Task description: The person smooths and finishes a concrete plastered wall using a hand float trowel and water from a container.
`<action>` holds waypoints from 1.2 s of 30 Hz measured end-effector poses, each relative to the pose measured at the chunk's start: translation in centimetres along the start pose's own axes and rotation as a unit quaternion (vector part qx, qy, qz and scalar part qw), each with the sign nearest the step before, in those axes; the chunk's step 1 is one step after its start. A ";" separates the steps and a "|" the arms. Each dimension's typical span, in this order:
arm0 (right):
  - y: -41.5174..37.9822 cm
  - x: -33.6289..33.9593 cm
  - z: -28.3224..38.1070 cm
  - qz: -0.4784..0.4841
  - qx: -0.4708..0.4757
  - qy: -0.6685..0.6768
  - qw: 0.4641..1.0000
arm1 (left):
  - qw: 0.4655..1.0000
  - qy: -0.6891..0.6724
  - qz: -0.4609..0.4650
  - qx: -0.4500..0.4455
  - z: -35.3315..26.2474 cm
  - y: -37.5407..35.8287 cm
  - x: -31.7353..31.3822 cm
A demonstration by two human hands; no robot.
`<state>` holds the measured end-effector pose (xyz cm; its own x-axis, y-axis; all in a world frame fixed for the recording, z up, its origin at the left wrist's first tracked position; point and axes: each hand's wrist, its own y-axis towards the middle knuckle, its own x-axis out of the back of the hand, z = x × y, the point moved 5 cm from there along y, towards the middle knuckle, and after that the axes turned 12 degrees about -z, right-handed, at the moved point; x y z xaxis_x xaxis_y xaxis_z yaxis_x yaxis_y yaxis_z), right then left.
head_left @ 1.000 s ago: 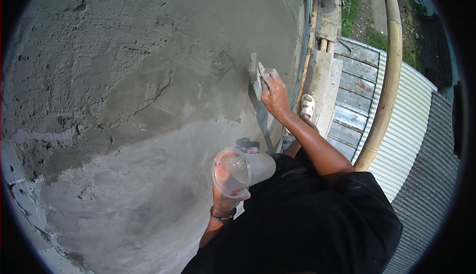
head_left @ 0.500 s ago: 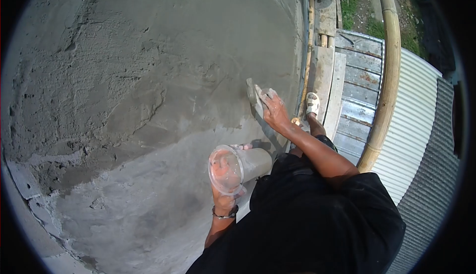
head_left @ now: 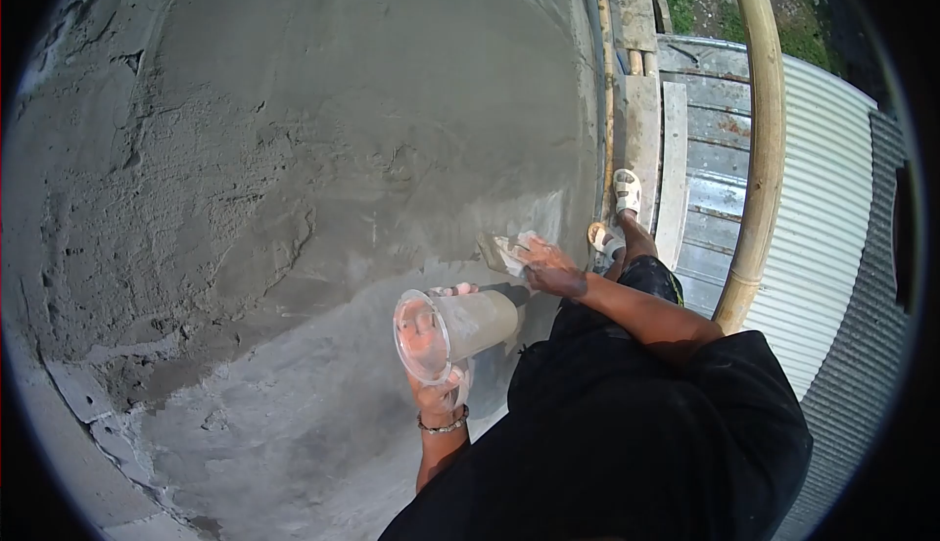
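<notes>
My left hand [head_left: 438, 396] is wrapped round a clear plastic tub [head_left: 484, 322], tilted on its side towards me, its open rim to the left. Greyish contents show through its far end, and fingertips show at the upper edge. Closed on a flat, cement-smeared plastering float [head_left: 497, 253], my right hand [head_left: 550, 265] is just above and right of the tub. The float's blade lies at the grey plastered wall [head_left: 392, 81]; fingers hide its handle. Beside it, a pale wet patch marks the plaster.
My sandalled feet [head_left: 627, 191] stand on wooden planks [head_left: 641, 125] along the wall's right side. A thick bamboo pole [head_left: 769, 130] runs alongside. Beyond it lie metal sheets [head_left: 715, 159] and corrugated roofing [head_left: 813, 198]. Rough, lumpy mortar [head_left: 196, 169] covers the wall's left part.
My right hand has moved down the wall with the float, closer to the tub, and a pale streak now shows above it. The tub has shifted slightly left.
</notes>
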<state>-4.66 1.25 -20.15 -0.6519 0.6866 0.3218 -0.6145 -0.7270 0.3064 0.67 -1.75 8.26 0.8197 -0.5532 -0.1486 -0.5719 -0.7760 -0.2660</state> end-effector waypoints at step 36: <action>0.5 -0.9 5.1 0.008 0.079 0.054 0.995 | 0.998 0.002 -0.048 -0.032 -1.3 -1.2 2.4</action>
<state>-2.13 0.32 -15.76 -0.7109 0.6640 0.2320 -0.5314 -0.7231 0.4413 3.23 -2.54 9.41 0.8706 -0.4766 -0.1218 -0.4919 -0.8432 -0.2169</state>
